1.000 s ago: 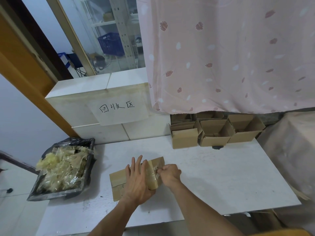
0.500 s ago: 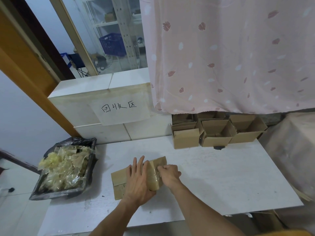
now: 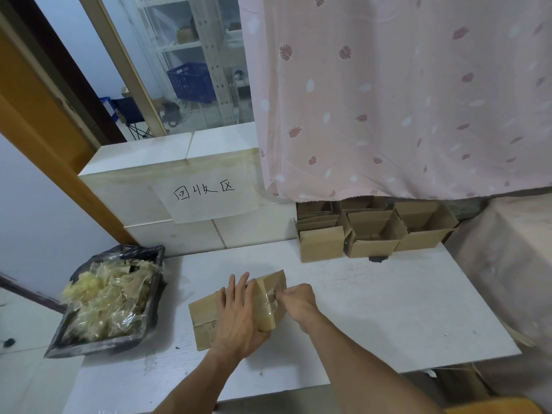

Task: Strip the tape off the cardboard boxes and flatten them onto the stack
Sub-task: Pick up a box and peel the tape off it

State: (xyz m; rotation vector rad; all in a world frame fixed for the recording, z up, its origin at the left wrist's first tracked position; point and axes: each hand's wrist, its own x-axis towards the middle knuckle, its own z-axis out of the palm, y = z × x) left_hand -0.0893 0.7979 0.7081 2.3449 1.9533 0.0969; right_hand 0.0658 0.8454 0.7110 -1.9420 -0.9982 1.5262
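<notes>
While it lies near the front of the white counter (image 3: pixel 388 309), the cardboard box (image 3: pixel 209 316) is partly flattened, its right end folded up into a ridge wrapped in clear tape (image 3: pixel 264 303). On top of the box the left hand (image 3: pixel 239 318) lies palm down with its fingers straight and spread, the fingertips reaching the box's far edge and the thumb tucked round the near end of the taped ridge. At the right side of the box the right hand (image 3: pixel 298 298) has its fingers curled in and pinches at the tape on the ridge; whether a strip has come free of the cardboard is too small to tell. Beyond the box, at the back of the counter and to the right, stand several open cardboard boxes (image 3: pixel 373 234) pressed close together, flaps raised. Left of the box, off the counter's edge, sits a bin lined with a black bag (image 3: pixel 110 300) and heaped with crumpled clear and yellowish tape. Behind the box, on the tiled ledge (image 3: pixel 143 153), a paper sign (image 3: pixel 206 195) bears handwritten characters. Above the open boxes hangs a pink curtain (image 3: pixel 403 100) printed with leaves. Far behind the box, through the window, a blue crate (image 3: pixel 192 82) sits on shelving.
</notes>
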